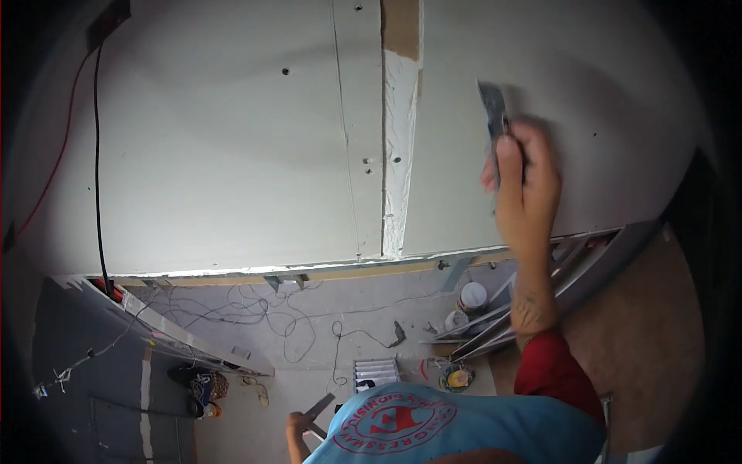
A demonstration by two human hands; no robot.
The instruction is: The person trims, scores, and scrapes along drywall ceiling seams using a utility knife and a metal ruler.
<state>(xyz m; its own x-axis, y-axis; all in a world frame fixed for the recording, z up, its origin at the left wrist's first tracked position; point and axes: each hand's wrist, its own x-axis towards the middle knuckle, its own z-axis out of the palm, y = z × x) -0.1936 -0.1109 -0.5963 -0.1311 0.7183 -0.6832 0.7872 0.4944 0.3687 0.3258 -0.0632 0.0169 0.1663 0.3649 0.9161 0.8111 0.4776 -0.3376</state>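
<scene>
My right hand (525,174) is raised in front of a pale board (456,139), fingers wrapped round the handle of a putty knife (492,104) whose blade points up. Left of it, a vertical gap between boards is filled with rough white compound (399,139); bare brown backing (401,27) shows at its top. Lower down, my left hand (295,424) is closed on a second flat blade tool (318,406), held low beside the blue shirt. Small dark screw holes dot the boards.
Black (97,155) and red cables (58,162) hang at the left. Far below, the floor (309,363) carries tangled wires, a white bucket (472,295), a tub with yellow contents (459,377) and a ladder (376,371). Framing (495,317) stands at the right.
</scene>
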